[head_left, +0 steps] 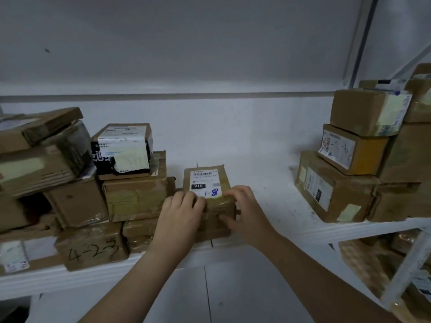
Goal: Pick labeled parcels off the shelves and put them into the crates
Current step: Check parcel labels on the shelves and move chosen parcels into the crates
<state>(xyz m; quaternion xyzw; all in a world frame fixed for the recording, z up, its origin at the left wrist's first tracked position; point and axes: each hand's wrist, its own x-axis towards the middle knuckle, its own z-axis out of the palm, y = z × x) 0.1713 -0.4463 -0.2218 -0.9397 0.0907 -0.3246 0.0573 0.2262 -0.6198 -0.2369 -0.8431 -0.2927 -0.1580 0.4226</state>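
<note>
On shelf [268, 206], both hands [211, 214] grip labeled parcel [207, 180].

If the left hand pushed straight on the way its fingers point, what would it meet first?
The left hand already lies on the near edge of the parcel marked 1-8, fingers pointing toward the back. It would slide over that parcel's label first; beyond looks like bare white shelf, though depth is unclear.
</note>
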